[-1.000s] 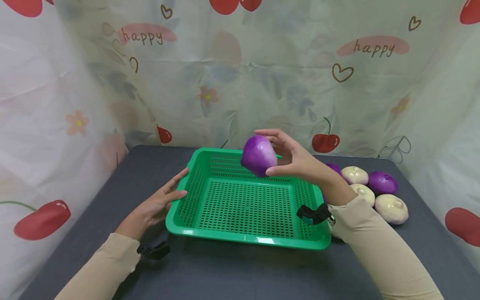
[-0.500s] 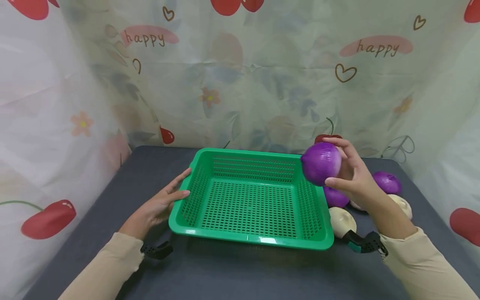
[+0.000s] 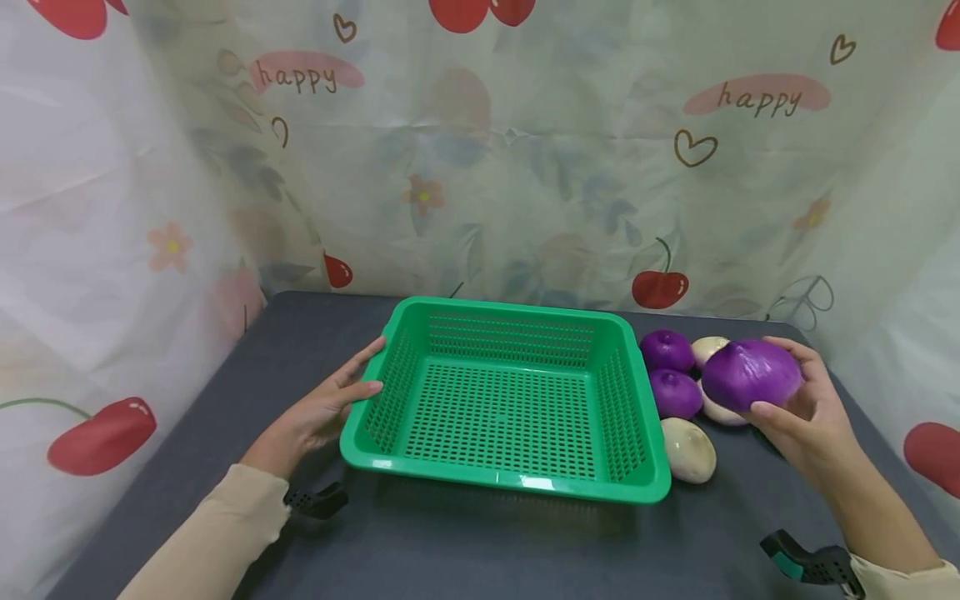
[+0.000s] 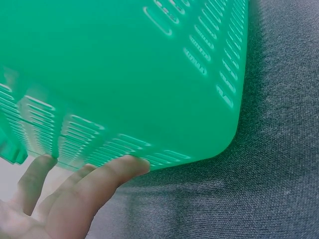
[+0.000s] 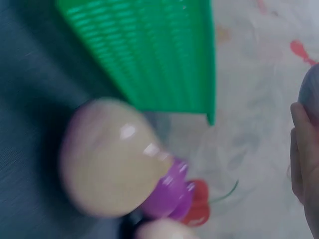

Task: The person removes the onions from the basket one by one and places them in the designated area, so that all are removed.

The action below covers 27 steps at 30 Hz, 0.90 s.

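Note:
In the head view my left hand (image 3: 322, 410) rests against the left side of a green plastic basket (image 3: 502, 479), its fingers fairly straight. The left wrist view shows those fingertips (image 4: 130, 164) touching the slotted outer wall (image 4: 124, 84). My right hand (image 3: 817, 417) holds a purple turnip (image 3: 752, 375) between thumb and fingers, over the group of turnips right of the basket. Below and beside it lie purple turnips (image 3: 667, 351) and pale ones (image 3: 688, 451). At the edge of the right wrist view, the held turnip (image 5: 311, 94) shows only in part.
A dark cloth-covered table (image 3: 480, 554) bears everything. Printed curtains (image 3: 510, 167) hang behind and at both sides. A thin looped cord (image 3: 806, 300) shows at the back right corner. The pale turnip (image 5: 112, 159) nearest the basket almost touches its wall.
My right hand has carried the purple turnip from above the basket rightward and down to the turnip group. The left hand stays against the basket, which has hardly moved.

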Available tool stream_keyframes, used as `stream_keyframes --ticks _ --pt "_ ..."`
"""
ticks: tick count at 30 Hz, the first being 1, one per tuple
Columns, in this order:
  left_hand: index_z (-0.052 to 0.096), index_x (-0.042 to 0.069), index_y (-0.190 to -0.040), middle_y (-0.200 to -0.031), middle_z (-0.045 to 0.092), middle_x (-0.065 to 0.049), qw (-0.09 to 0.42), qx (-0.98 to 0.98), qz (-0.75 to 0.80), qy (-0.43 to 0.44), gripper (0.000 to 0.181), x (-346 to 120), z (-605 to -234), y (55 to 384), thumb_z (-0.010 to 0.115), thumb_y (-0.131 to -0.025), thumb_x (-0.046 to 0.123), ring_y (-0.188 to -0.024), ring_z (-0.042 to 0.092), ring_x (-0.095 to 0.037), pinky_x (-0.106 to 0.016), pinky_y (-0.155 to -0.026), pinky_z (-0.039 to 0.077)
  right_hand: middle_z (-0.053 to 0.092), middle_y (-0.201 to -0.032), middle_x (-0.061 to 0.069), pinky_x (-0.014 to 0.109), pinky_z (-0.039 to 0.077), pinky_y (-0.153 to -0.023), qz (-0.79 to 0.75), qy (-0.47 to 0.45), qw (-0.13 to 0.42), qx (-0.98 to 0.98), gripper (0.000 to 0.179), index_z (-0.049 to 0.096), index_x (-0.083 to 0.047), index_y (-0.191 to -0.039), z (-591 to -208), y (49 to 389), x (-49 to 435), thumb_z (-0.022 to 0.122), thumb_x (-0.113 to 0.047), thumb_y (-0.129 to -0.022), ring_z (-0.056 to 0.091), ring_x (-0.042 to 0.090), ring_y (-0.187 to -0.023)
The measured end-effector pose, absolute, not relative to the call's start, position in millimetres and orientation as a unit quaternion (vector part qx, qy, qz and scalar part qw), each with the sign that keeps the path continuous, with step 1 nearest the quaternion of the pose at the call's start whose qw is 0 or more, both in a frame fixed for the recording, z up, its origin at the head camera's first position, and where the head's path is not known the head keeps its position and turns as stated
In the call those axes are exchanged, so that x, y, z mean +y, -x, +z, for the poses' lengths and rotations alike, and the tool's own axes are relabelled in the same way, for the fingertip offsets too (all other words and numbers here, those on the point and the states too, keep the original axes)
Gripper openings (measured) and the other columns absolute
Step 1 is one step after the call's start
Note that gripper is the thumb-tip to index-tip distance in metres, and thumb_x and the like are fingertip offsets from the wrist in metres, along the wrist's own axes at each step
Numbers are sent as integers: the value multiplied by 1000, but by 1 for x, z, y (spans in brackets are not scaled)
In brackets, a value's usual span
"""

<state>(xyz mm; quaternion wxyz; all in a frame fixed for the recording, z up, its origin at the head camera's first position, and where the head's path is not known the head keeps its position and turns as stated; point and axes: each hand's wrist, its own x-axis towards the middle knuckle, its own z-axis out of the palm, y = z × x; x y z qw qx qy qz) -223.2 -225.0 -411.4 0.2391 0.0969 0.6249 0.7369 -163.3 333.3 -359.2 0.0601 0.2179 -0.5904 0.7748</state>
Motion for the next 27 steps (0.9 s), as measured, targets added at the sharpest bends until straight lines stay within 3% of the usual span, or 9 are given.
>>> stream_keyframes --ticks 6,15,20,27 --pt "10 43 -154 -160 9 -14 242 622 738 -100 72 -224 -412 224 51 -101 15 -122 54 -26 -48 -91 51 30 -139 0 21 54 -82 746 -178 66 -638 63 32 -16 -142 -386 146 359 49 14 -90 53 7 -115" --pt "9 43 -154 -161 9 -14 242 623 737 -101 73 -223 -411 223 52 -101 16 -123 52 -26 -47 -91 51 53 -133 -7 15 51 -80 687 -174 78 -701 68 32 -8 -145 -410 125 374 47 24 -87 57 1 -112" --pt "10 42 -154 -161 8 -14 243 622 738 -100 73 -223 -410 222 52 -101 15 -123 52 -26 -47 -91 51 58 -126 -14 13 51 -77 670 -143 68 -725 67 37 -16 -139 -421 121 381 51 22 -86 60 -4 -107" --pt "9 42 -154 -160 7 -14 243 620 739 -101 73 -224 -409 222 51 -101 15 -123 53 -26 -47 -91 51 56 -121 -19 11 50 -74 630 -93 57 -769 66 38 -17 -138 -432 121 387 59 18 -86 58 -10 -103"
